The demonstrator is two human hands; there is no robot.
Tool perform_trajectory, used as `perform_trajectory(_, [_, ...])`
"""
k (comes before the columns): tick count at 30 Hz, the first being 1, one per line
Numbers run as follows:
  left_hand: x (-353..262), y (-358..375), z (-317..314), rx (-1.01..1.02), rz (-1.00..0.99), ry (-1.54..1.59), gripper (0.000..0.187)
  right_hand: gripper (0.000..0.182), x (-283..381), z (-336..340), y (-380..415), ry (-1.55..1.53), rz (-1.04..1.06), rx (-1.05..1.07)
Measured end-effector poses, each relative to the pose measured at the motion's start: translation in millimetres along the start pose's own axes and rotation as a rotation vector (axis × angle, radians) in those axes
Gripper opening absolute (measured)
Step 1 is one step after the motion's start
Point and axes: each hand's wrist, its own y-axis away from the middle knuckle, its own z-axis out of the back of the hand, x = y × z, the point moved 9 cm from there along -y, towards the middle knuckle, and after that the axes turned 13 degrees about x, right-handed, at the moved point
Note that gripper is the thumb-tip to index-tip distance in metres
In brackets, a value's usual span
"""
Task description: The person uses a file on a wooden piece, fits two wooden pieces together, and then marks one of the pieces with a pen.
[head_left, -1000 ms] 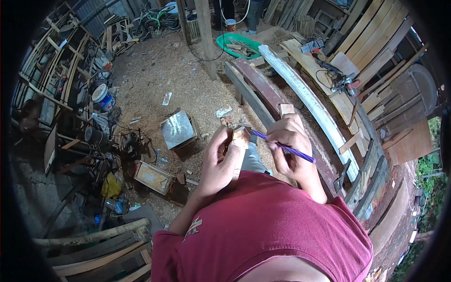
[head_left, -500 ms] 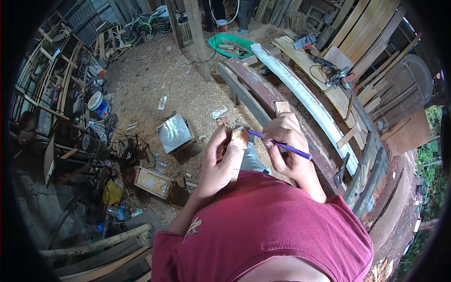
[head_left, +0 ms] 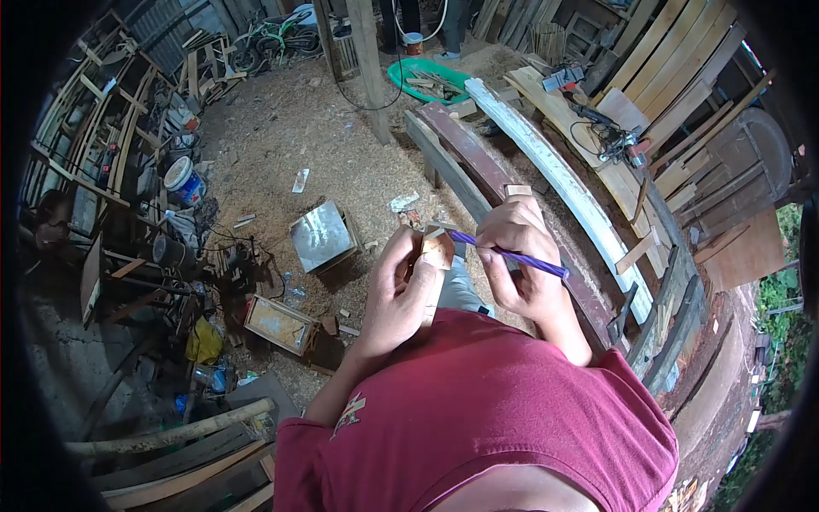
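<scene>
My left hand [head_left: 399,290] is closed around a small pale wooden piece [head_left: 438,249], its thumb lying along the near face. Between the thumb and curled fingers of my right hand [head_left: 527,252] is a slim purple pencil [head_left: 537,262]. The pencil slants down to the right, and its far end meets the upper right edge of the wooden piece. A flat wooden block [head_left: 518,190] juts out beyond the knuckles of my right hand; the rest of it is hidden. Both hands are in front of my red shirt, above the floor.
A metal-topped box [head_left: 322,237] and a wooden frame box [head_left: 280,324] stand on the shaving-strewn floor. Long planks [head_left: 554,179] run along the right, with a power tool [head_left: 633,149] on one. A green basin [head_left: 409,72] holds wood scraps behind a post [head_left: 367,72]. A person's legs [head_left: 452,30] show at the back.
The surroundings have shifted slightly right in view as my head turned a little. Both hands keep nearly the same grip and position, with the pencil still at the wooden piece.
</scene>
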Motion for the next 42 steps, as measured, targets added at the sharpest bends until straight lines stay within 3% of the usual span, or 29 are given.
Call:
perform_trajectory(18, [-11, 7, -1, -0.048, -0.056, -0.024, 0.013, 0.013, -3, -4, 6, -0.057, -0.014, 0.013])
perform_trajectory(25, [-2, 6, -11, 0.019, 0.041, -0.005, 0.013, 0.014, 0, 4, 6, -0.012, -0.014, -0.029])
perform_trajectory(28, [-2, 8, -17, 0.031, -0.047, -0.057, 0.014, 0.013, 5, 10, 23, 0.005, -0.06, -0.031])
perform_trajectory(38, [10, -18, -81, 0.311, -0.006, -0.004, 0.017, 0.016, 24, 58, 72, 0.189, -0.168, -0.216])
perform_trajectory(42, [21, -32, -111, 0.425, -0.042, 0.003, 0.015, 0.019, 33, 79, 104, 0.278, -0.274, -0.19])
